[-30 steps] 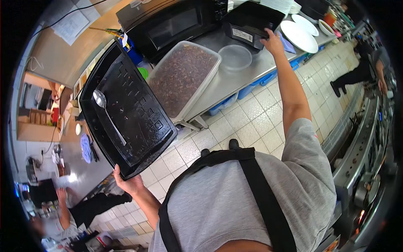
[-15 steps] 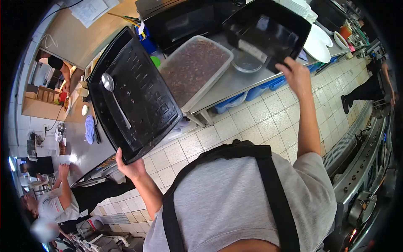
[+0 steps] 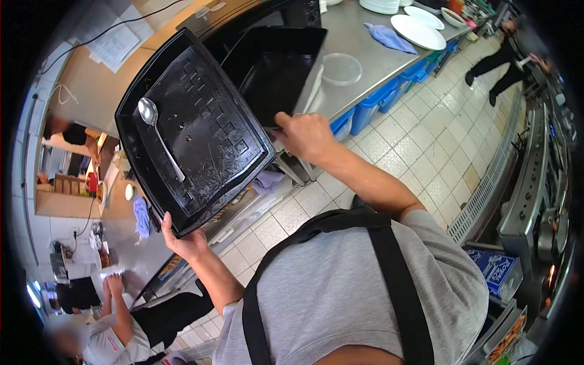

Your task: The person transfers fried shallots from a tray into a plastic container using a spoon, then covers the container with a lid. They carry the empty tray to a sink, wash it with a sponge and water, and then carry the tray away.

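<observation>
My left hand (image 3: 187,243) grips the lower corner of a black plastic tray (image 3: 210,146), holding it tilted up over the counter. A long-handled metal spoon (image 3: 148,112) lies inside that tray, among a few small scraps. My right hand (image 3: 307,137) is closed on the near edge of a second black tray (image 3: 277,76), deeper and partly behind the first. This second tray lies over the translucent food container (image 3: 314,91), of which only a side edge shows. The food in the container is hidden.
A round clear lid (image 3: 342,69) lies on the steel counter (image 3: 377,58). Farther along are a purple cloth (image 3: 390,38) and white oval plates (image 3: 418,32). Blue bins (image 3: 369,109) stand below. Co-workers are at left and far right; a stove (image 3: 517,201) lines the right side.
My right hand has brought the second black tray leftward, from above the counter and round lid to over the food container, covering the food. The left tray has shifted slightly and faces me more.
</observation>
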{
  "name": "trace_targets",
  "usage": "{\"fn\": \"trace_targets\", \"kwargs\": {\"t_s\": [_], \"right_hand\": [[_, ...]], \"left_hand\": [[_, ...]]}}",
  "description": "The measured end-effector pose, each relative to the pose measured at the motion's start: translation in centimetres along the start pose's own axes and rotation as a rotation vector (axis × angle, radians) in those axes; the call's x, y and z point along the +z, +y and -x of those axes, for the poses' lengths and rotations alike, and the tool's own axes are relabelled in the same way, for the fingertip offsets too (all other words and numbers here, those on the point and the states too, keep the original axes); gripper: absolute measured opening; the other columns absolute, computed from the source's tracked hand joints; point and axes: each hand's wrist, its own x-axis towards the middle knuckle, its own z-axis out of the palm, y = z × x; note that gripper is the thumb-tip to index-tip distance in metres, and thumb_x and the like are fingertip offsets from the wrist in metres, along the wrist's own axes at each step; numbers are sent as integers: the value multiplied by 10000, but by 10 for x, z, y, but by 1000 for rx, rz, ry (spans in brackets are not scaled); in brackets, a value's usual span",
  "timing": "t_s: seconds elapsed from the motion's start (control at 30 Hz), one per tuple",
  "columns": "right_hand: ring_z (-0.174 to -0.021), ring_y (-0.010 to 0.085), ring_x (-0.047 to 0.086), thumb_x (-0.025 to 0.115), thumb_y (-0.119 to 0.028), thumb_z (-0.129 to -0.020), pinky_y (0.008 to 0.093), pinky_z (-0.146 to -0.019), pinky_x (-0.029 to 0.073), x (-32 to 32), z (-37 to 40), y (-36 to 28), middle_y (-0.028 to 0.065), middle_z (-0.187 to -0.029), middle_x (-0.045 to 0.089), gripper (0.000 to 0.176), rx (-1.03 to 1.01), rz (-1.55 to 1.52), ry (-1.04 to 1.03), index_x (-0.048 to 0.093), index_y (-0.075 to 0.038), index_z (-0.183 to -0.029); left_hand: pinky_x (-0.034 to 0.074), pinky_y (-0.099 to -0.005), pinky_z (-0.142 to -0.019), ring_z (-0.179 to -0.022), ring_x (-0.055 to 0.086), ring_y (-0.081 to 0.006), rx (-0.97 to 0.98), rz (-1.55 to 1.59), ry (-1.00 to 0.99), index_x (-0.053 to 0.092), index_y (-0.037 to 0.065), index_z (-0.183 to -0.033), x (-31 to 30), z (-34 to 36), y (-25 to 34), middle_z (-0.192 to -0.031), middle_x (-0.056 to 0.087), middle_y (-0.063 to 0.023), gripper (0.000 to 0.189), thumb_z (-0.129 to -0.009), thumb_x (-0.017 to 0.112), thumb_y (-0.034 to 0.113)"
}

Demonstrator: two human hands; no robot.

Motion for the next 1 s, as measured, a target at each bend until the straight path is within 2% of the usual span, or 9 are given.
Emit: {"fn": "trace_targets", "kwargs": {"t_s": [0.07, 0.2, 0.23, 0.37, 0.47, 0.53, 0.67, 0.87, 1.0], "right_hand": [[-729, 374, 642, 651, -264, -777, 461, -636, 512, -13, 5, -12, 161, -737, 645, 339, 41, -113, -175, 538, -79, -1038], [-891, 374, 607, 658, -216, -734, 428, -764, 506, -8, 31, 13, 194, -976, 625, 386, -176, -378, 2, 572, -65, -1080], [-907, 378, 603, 664, -195, -726, 426, -778, 502, -11, 40, 25, 197, -985, 626, 388, -93, -387, -13, 576, -60, -1079], [-987, 405, 585, 652, -116, -733, 381, -830, 482, -45, 84, 88, 236, -1031, 615, 391, 106, -472, 240, 577, -35, -1107], [-759, 72, 553, 507, 0, -894, 222, -683, 449, -93, 115, 151, 23, -928, 623, 252, 252, -619, 470, 594, -17, -1130], [-632, 49, 499, 553, -24, -891, 198, -575, 406, -140, 132, 182, 4, -817, 596, 196, 433, -527, 630, 633, -21, -1070], [-612, 127, 551, 576, -33, -870, 248, -563, 430, -207, 159, 222, 50, -781, 607, 133, 280, -135, 794, 659, -41, -975], [-730, 326, 639, 620, -345, -850, 407, -641, 505, -211, 151, 245, 145, -844, 648, 295, 298, 208, 102, 640, -51, -857], [-754, 365, 640, 614, -412, -842, 445, -679, 506, -190, 140, 279, 196, -812, 648, 386, 383, 152, -81, 618, -26, -829]], "left_hand": [[490, -425, -894, -981, 624, -283, -28, 18, -54, 569, -14, -1128, 12, 2, -2, -1083, 637, -137, 366, -815, 581, 174], [496, -390, -870, -945, 635, -255, -46, 19, -103, 581, 2, -1109, 41, -1, -20, -1028, 652, -119, 336, -807, 581, 148], [429, -410, -961, -1046, 595, -273, -116, 12, -169, 577, -26, -1140, 41, -4, -27, -1120, 630, -143, 373, -817, 564, 162], [473, -344, -891, -997, 608, -229, -79, -115, -355, 531, -40, -1196, 99, 18, -68, -1079, 622, -142, 432, -814, 547, 162], [458, -271, -861, -954, 594, -171, -196, -132, -483, 465, -63, -1264, 152, 58, -99, -1091, 600, -114, 503, -792, 535, 94], [432, -261, -897, -989, 577, -160, -269, -121, -545, 436, -66, -1304, 172, 79, -135, -1138, 589, -114, 533, -800, 531, 78], [382, -268, -968, -1082, 541, -161, -438, -170, -689, 387, -57, -1360, 209, 122, -211, -1231, 553, -111, 583, -807, 525, 62], [343, -266, -1008, -1164, 492, -158, -532, -228, -756, 322, -38, -1407, 234, 182, -296, -1324, 494, -118, 593, -836, 474, 8], [361, -264, -983, -1150, 490, -158, -336, -374, -775, 312, -49, -1408, 244, 194, -300, -1329, 478, -128, 597, -834, 472, -4]]}}
